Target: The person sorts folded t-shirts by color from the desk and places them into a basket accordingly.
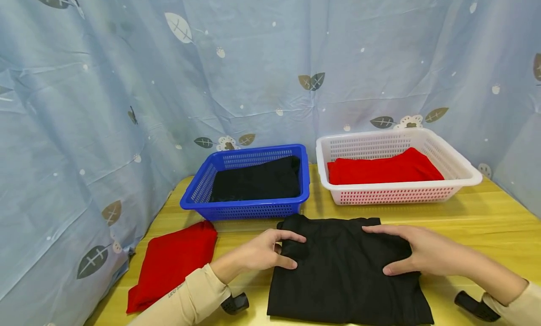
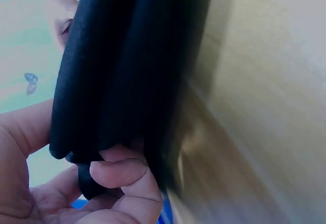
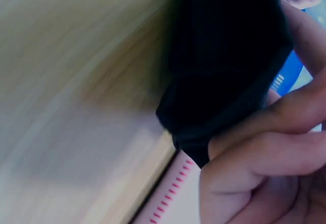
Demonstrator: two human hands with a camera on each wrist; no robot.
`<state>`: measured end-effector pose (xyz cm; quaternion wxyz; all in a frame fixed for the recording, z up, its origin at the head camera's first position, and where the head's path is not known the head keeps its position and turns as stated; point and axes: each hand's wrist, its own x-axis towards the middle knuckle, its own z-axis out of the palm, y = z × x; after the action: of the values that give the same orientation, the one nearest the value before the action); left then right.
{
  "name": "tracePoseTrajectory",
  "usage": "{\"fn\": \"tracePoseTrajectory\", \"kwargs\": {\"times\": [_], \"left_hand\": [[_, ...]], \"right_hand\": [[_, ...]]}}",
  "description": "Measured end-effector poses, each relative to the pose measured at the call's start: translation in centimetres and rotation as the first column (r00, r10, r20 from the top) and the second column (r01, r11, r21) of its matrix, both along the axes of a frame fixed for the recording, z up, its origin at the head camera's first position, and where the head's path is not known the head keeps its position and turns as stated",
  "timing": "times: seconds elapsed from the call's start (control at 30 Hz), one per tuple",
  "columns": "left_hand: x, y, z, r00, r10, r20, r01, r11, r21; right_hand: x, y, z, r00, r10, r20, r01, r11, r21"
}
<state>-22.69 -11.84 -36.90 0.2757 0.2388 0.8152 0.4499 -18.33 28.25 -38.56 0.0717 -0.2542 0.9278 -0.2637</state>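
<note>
Folded black cloth (image 1: 342,274) gripped at both sides

The cloth lies at the near middle of the wooden tabletop (image 1: 490,227). The left hand (image 1: 267,253) is clamped on its left edge and the right hand (image 1: 427,251) on its right edge; the wrist views show fingers curled against the layered fabric on each side. Just beyond the cloth, to the far left, stands a blue basket (image 1: 249,205) with another black cloth (image 1: 258,181) inside. At the far right, a white basket (image 1: 397,194) holds a red cloth (image 1: 380,171). A second red cloth (image 1: 179,255) lies at the near left, apart from the black one, beside the left forearm. A leaf-patterned blue curtain (image 1: 253,58) hangs behind.
</note>
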Motion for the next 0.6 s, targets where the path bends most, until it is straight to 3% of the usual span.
{"fn": "tracePoseTrajectory", "kwargs": {"times": [0.17, 0.3, 0.5, 0.6], "left_hand": [[0.0, 0.0, -0.4, 1.000, 0.007, 0.019, -0.007, 1.000, 0.004], [0.1, -0.2, -0.4, 1.000, 0.011, 0.026, -0.012, 1.000, 0.029], [0.5, -0.6, 0.2, 1.000, 0.028, -0.002, -0.027, 0.999, 0.040], [0.8, -0.9, 0.6, 0.998, 0.040, -0.042, -0.039, 0.999, 0.037]], "right_hand": [[-0.6, -0.7, -0.3, 0.984, 0.117, 0.133, -0.091, 0.979, -0.182], [-1.0, -0.9, -0.7, 0.963, 0.167, 0.209, -0.103, 0.953, -0.285], [-1.0, -1.0, -0.6, 0.960, 0.176, 0.217, -0.099, 0.941, -0.325], [-0.8, -1.1, -0.3, 0.970, 0.160, 0.181, -0.097, 0.944, -0.315]]}}
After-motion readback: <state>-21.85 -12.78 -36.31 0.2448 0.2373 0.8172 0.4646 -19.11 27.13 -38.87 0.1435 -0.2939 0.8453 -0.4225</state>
